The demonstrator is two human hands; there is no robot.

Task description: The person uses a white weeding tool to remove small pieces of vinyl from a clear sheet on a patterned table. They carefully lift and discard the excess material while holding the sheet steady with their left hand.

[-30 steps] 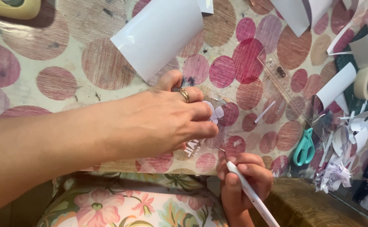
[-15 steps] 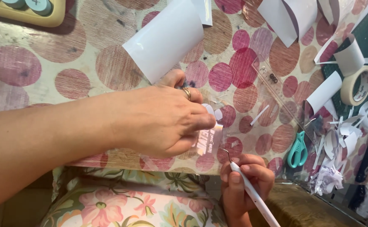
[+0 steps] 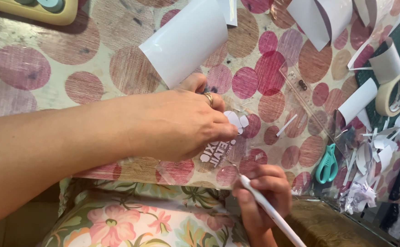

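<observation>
White slim tool (image 3: 273, 212) gripped, right hand (image 3: 261, 194).

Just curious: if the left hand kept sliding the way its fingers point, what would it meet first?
Probably the small white cut-out pieces at the left hand's fingertips; beyond those, a loose white paper strip.

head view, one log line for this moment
left hand: pressing clear sheet flat | right hand: holding white pen tool | teal scissors: idle
</observation>
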